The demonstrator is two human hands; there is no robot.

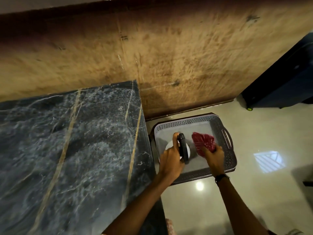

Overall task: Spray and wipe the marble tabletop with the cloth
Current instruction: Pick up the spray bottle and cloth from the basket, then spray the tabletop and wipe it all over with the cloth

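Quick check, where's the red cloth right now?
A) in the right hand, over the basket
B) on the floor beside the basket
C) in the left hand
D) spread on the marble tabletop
A: the right hand grips the red cloth above the basket; the left hand holds the spray bottle.

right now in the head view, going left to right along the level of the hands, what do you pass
marble tabletop → left hand → spray bottle → red cloth → right hand → basket's handle → floor

A mottled ochre wall rises behind a glossy pale tile floor; right of the wall stands a dark blue cabinet, window light reflecting below it.
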